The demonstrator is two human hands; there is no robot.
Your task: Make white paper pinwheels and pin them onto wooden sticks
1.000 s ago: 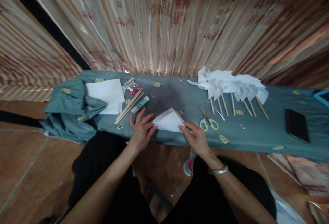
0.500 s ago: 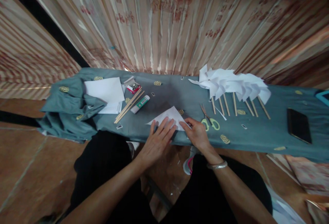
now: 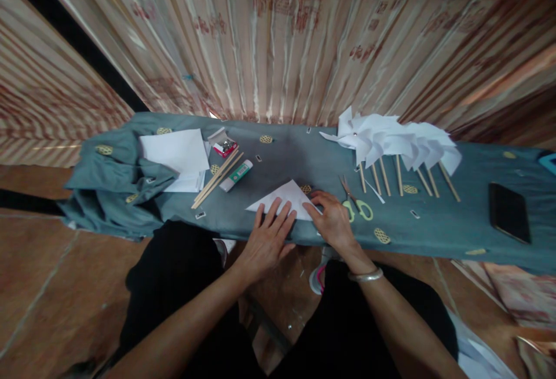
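A white sheet of paper folded into a triangle [image 3: 290,192] lies near the front edge of the cloth-covered table, its peak pointing away from me. My left hand [image 3: 267,237] rests flat on its lower edge, fingers spread. At the paper's right corner, my right hand [image 3: 332,221] has its fingers curled in and its thumb on the paper, pinching that corner. Scissors with light green handles [image 3: 358,208] lie just right of my right hand, blades pointing away. Left of the paper is a green and white glue stick [image 3: 237,175].
Wooden sticks [image 3: 215,182] and an open box of pins [image 3: 224,142] sit left, beside stacked white paper [image 3: 176,150]. Several paper pinwheels [image 3: 391,138] overlap at the back right. A black phone [image 3: 509,212] lies far right on the grey-green cloth [image 3: 286,150]. Curtains hang behind.
My left hand has slid slightly downward along the folded paper, and the fingers of my right hand have shifted a little. The paper stays in about the same place.
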